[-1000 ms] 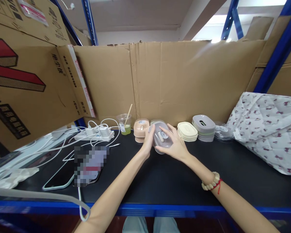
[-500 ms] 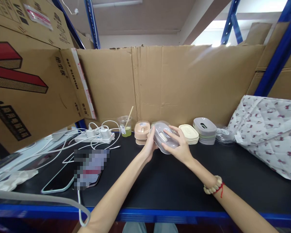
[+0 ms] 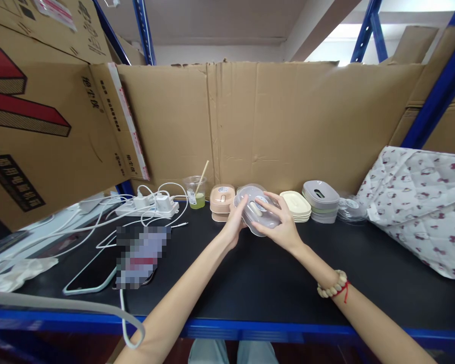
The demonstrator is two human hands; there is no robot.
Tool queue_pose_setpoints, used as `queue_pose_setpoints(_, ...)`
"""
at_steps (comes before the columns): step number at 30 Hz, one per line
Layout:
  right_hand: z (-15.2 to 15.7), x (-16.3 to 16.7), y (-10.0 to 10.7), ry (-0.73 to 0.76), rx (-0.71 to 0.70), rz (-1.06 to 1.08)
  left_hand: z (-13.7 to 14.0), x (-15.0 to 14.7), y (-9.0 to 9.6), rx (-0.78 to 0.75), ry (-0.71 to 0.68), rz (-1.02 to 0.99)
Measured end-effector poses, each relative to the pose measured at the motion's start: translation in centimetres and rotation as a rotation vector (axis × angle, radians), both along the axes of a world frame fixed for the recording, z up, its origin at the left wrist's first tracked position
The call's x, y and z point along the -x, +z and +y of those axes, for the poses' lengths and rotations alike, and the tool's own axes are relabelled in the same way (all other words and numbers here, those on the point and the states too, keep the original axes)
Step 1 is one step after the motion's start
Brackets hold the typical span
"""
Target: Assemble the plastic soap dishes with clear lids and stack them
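Note:
A greyish lidded container [image 3: 251, 216] with a clear plastic cover is held tilted above the black tabletop. My left hand [image 3: 233, 225] grips its left side, thumb on the cover and the other fingers partly hidden beneath. My right hand [image 3: 284, 225] is wrapped over its right side, fingers spread across the cover by the pale handle and round label. Beyond my left hand stands a stack of pink containers [image 3: 222, 198] with a clear top cover. To the right of my right hand are stacked cream lids [image 3: 296, 203] and a grey and green stack [image 3: 320, 202].
Clear covers [image 3: 351, 210] lie stacked beside a patterned quilted cloth [image 3: 420, 207] at right. At left are a power strip [image 3: 147, 208] with tangled white cables, a phone [image 3: 93, 273] and a cup of green drink [image 3: 197, 197]. A cardboard wall [image 3: 273, 126] closes the back.
The container has shifted and tilted slightly between my hands, which keep nearly the same grip. The whole view has moved a little.

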State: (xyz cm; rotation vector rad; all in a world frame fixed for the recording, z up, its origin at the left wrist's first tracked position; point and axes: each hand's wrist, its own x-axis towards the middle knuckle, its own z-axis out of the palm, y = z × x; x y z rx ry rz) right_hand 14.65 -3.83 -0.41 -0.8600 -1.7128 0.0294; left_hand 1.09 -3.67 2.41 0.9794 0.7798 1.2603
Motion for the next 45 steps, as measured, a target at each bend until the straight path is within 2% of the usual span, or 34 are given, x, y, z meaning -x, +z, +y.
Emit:
queue_pose_setpoints(2,0.1,0.1,0.1,0.007,0.064,0.107,0.0,0.0,0.2,0.005,0.029,-0.041)
queue_pose_setpoints(4,0.2,0.2,0.2,0.025,0.185,0.257,0.0,0.0,0.3,0.005,0.053,-0.087)
queue_pose_setpoints(8,0.2,0.4,0.7,0.167,0.618,0.430,0.5,0.3,0.3,-0.032,0.101,-0.119)
queue_pose_setpoints(10,0.1,0.4,0.9,0.232,0.776,0.468,0.9,0.7,0.3,-0.049,0.143,-0.086)
queue_pose_setpoints(14,0.2,0.0,1.2,0.280,0.801,0.588,1.9,1.9,0.4,-0.122,0.374,0.088)
queue_pose_setpoints(17,0.4,-0.4,1.1,0.279,0.903,0.546,2.6,2.7,0.3,-0.221,0.477,0.303)
queue_pose_setpoints(21,0.5,-0.4,0.9,0.262,1.119,0.402,3.1,3.4,0.2,-0.222,0.510,0.606)
queue_pose_setpoints(24,0.1,0.2,0.5,0.280,1.218,0.275,3.0,3.4,0.2,-0.269,0.509,0.570)
queue_pose_setpoints(26,-0.3,0.7,0.2,0.319,1.260,0.218,2.7,3.2,0.3,-0.330,0.495,0.514)
queue_pose_setpoints(29,-0.6,1.2,-0.1,0.382,1.277,0.236,2.0,2.8,0.5,-0.419,0.502,0.559)
queue_pose_setpoints(31,-0.5,1.1,0.0,0.401,1.243,0.254,1.7,2.6,0.7,-0.452,0.526,0.580)
queue_pose_setpoints(35,-0.1,0.2,0.4,0.405,1.125,0.276,1.4,2.7,1.0,-0.468,0.568,0.484)
queue_pose_setpoints(37,0.0,-0.1,0.5,0.418,1.119,0.269,1.4,2.7,1.0,-0.477,0.588,0.475)
queue_pose_setpoints(42,-0.3,0.9,-0.5,0.467,1.231,0.230,1.4,2.2,0.6,-0.540,0.577,0.556)
queue_pose_setpoints(45,-0.4,1.6,-1.1,0.489,1.193,0.274,1.5,1.9,0.1,-0.613,0.547,0.634)
